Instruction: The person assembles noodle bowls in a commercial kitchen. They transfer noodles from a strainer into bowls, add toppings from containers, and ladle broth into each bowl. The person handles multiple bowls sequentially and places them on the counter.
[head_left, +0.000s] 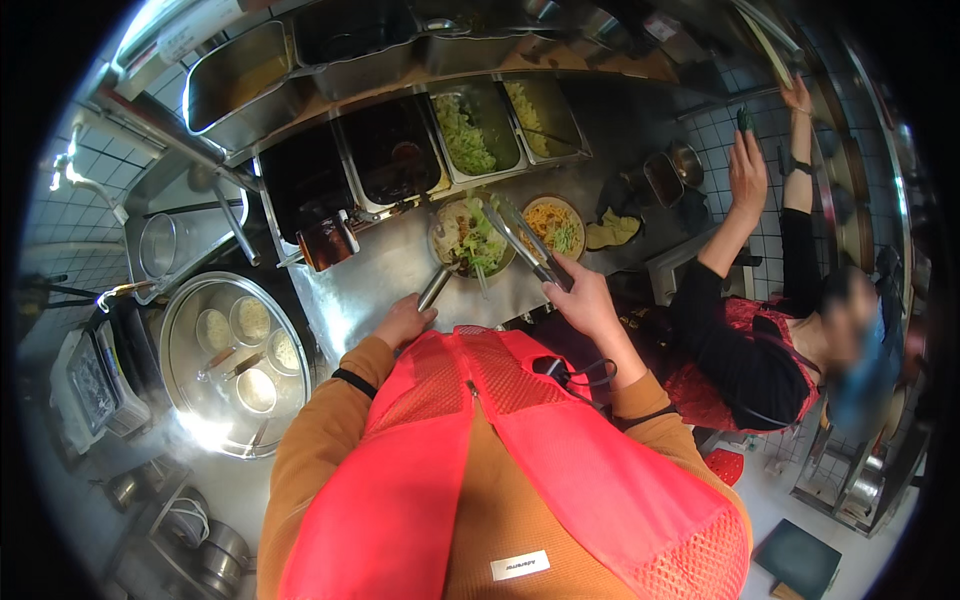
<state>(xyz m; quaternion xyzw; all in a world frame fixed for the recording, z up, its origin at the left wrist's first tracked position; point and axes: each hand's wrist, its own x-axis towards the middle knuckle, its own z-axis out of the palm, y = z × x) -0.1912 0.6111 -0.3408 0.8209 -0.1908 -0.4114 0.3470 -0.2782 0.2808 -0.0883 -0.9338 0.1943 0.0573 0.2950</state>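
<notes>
My left hand (405, 321) grips a metal handle (435, 288) that runs up to the near rim of a round bowl or pan (511, 261); whether the two are joined I cannot tell. Noodles (452, 244), dark sauce and shredded lettuce (487, 246) fill it. In my right hand (589, 296) is a pair of metal tongs (517, 238), their tips over the right side of this food with some greens by them. Just right of the tongs stands a second bowl (582, 238) of orange-coated noodles (551, 223) topped with greens.
Steel pans of lettuce (461, 135), pale yellow pieces (529, 112) and dark sauces (394, 161) line the counter's back. A steaming pot (174, 315) with noodle baskets (250, 320) stands left. A yellow cloth (615, 229) lies right. A co-worker (750, 360) reaches up close by.
</notes>
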